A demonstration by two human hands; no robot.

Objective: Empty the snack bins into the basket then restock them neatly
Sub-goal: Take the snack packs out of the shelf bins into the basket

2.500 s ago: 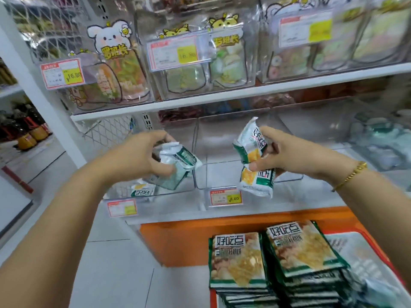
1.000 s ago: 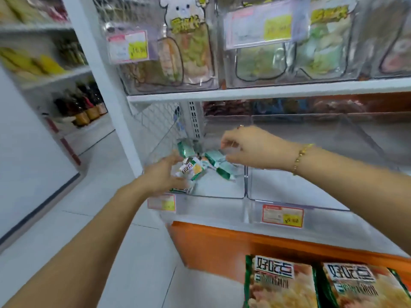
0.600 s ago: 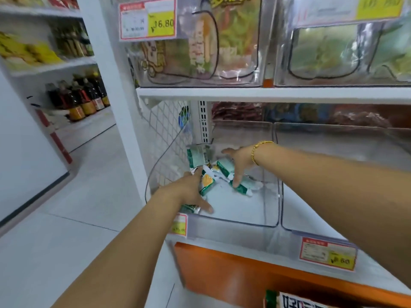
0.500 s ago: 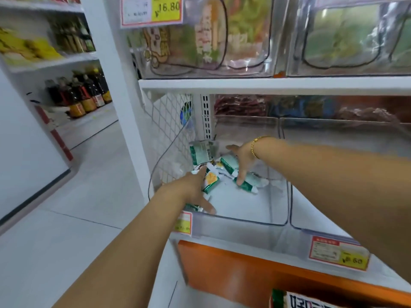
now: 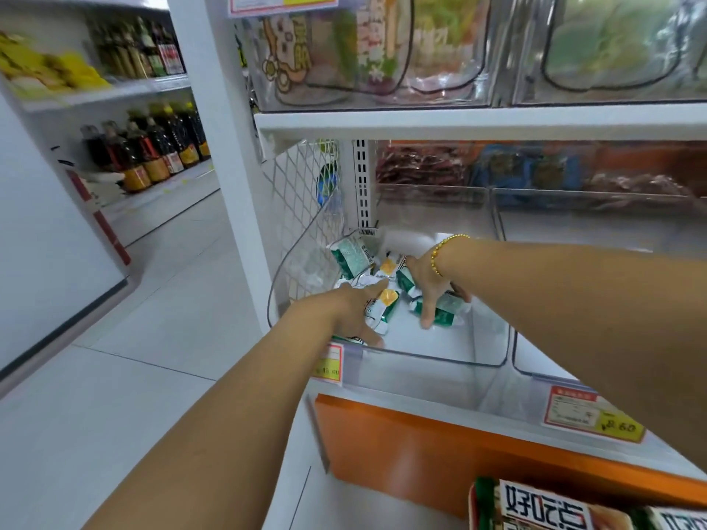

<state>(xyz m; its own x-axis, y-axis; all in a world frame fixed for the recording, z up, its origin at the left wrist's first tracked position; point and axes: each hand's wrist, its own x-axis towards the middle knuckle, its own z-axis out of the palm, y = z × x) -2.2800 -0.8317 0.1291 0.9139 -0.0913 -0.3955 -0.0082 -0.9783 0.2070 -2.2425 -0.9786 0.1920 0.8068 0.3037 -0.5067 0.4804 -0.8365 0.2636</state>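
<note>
Below the clear plastic snack bin (image 5: 440, 359) and nearest the camera lie flat green-and-white printed snack packs (image 5: 543, 506), and just under the bin's front runs an orange panel (image 5: 421, 445). On the shelf edge below the bin's right corner hangs a red-and-yellow price tag (image 5: 593, 415).

Both hands reach into the bin over its front wall. The left hand (image 5: 355, 311) lies palm down on the small white, green and yellow snack packets (image 5: 382, 307) heaped at the bin's left side, with forefinger and thumb straight and spread wide and one packet between them. Whether it grips that packet cannot be told. The right hand (image 5: 428, 285), with a gold bead bracelet (image 5: 443, 250) at the wrist, bends back toward the bin's front, fingers spread, one straight finger pressing a green packet (image 5: 440, 315) onto the bin floor.

A white wire mesh panel (image 5: 302, 208) stands against the bin's left side. A white shelf board (image 5: 459, 122) runs above the bin. Far left of the bin, dark sauce bottles (image 5: 149, 151) line another shelf.
</note>
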